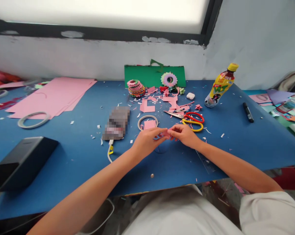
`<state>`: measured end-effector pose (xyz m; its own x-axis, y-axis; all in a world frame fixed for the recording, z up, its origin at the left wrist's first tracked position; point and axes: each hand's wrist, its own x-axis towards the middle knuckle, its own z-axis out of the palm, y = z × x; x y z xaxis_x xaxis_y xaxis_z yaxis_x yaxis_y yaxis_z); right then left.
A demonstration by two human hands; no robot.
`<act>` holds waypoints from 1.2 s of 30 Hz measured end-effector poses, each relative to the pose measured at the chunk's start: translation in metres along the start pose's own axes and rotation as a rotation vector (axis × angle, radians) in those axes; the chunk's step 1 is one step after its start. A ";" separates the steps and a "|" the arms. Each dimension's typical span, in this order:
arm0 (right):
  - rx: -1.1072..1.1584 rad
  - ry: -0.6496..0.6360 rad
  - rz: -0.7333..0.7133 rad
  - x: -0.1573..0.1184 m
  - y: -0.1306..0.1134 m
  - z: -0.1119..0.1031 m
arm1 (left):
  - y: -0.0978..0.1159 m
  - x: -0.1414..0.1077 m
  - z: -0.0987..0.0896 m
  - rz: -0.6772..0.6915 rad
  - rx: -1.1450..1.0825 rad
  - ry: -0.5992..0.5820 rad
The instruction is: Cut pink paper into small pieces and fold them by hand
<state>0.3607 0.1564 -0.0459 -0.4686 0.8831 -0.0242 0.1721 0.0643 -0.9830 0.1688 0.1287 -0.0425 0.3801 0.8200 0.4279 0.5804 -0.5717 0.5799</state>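
Note:
Between my two hands is a small piece of pink paper (pixel 165 133), pinched from both sides above the blue table (pixel 142 166). My left hand (pixel 148 141) grips its left part with thumb and fingers. From the right, the fingertips of my right hand (pixel 184 134) close on its other edge; the exact folds are too small to make out. Just behind my hands lie scissors (pixel 192 120) with red and yellow handles, blades apart. A tape roll (pixel 139 123) rings a pink paper square (pixel 149 124). Pink paper offcuts (pixel 147 107) are scattered farther back.
At the back stand a stack of scalloped paper rings (pixel 135 88) and a green board (pixel 142 73). A drink bottle (pixel 220 86) and a black marker (pixel 248 112) are on the right. Left are a blurred phone (pixel 117 123) with a cable, pink sheets (pixel 54 94) and a dark box-shaped device (pixel 22 163).

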 end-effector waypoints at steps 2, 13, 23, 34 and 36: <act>0.018 -0.021 0.033 0.000 0.001 0.002 | 0.001 -0.001 0.000 0.007 0.050 -0.027; 0.123 -0.088 0.056 0.001 0.001 0.000 | -0.001 -0.004 -0.003 -0.044 -0.113 -0.117; 0.054 -0.097 0.008 -0.001 0.001 -0.006 | 0.007 -0.002 -0.002 -0.349 -0.523 -0.125; -0.431 -0.119 -0.074 -0.004 0.003 -0.006 | 0.000 0.001 0.003 -0.264 -0.135 -0.099; -0.586 -0.028 -0.156 -0.004 0.004 -0.005 | -0.001 0.001 0.005 -0.209 -0.019 -0.120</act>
<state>0.3676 0.1552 -0.0490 -0.5479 0.8306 0.0994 0.5447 0.4444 -0.7112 0.1719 0.1303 -0.0464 0.3368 0.9173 0.2124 0.6424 -0.3888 0.6604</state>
